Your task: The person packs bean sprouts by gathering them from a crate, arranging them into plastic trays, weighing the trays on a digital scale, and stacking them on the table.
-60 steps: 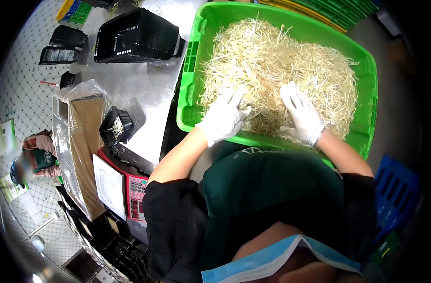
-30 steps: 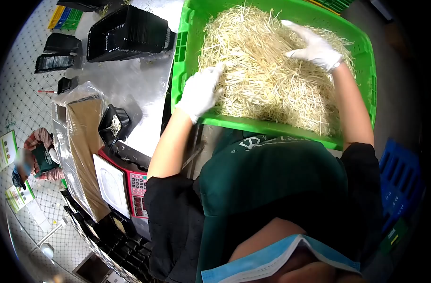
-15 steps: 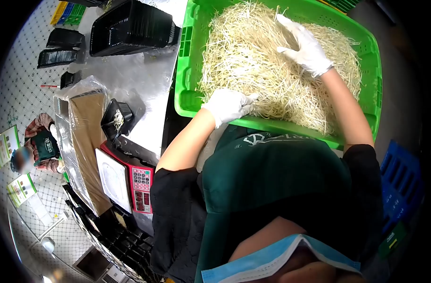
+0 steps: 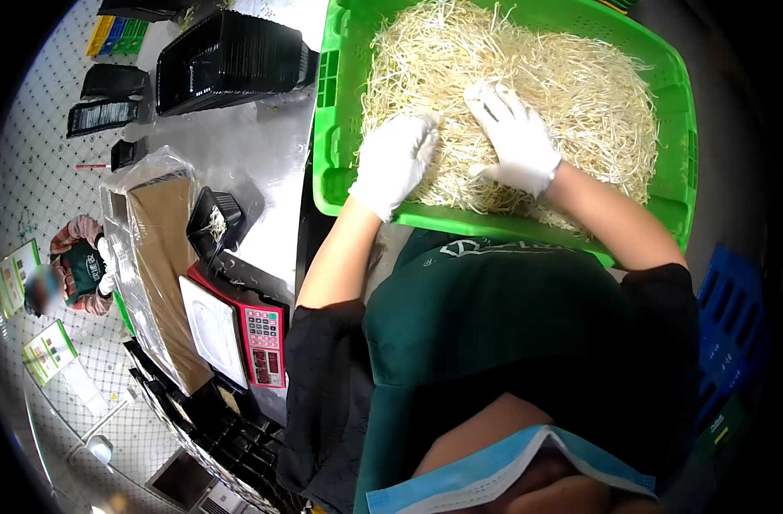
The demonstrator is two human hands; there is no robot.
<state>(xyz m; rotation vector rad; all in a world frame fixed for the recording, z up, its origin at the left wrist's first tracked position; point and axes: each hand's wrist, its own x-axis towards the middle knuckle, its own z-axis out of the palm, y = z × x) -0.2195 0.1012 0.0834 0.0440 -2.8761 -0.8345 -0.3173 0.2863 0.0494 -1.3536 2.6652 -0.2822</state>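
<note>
A heap of pale bean sprouts (image 4: 580, 111) fills most of a green plastic crate (image 4: 334, 163) in front of me. My left hand (image 4: 395, 163), in a white glove, is on the near left part of the heap. Its fingers are curled into the sprouts, and the fingertips are partly hidden. To its right, my gloved right hand (image 4: 517, 141) lies palm down on the middle of the heap, fingers stretched out and thumb apart. Sprouts show between the two hands.
Left of the crate, a metal table (image 4: 263, 154) bears stacked black trays (image 4: 233, 60), a black tray with a few sprouts (image 4: 213, 224) and a red scale (image 4: 261, 334). A plastic-wrapped cardboard box (image 4: 164, 257) stands beyond. A co-worker (image 4: 83, 265) is at far left, a blue crate (image 4: 729, 325) at right.
My right hand has come down from the far part of the heap toward its middle, nearer my left hand. My left hand has shifted slightly left and farther onto the sprouts.
</note>
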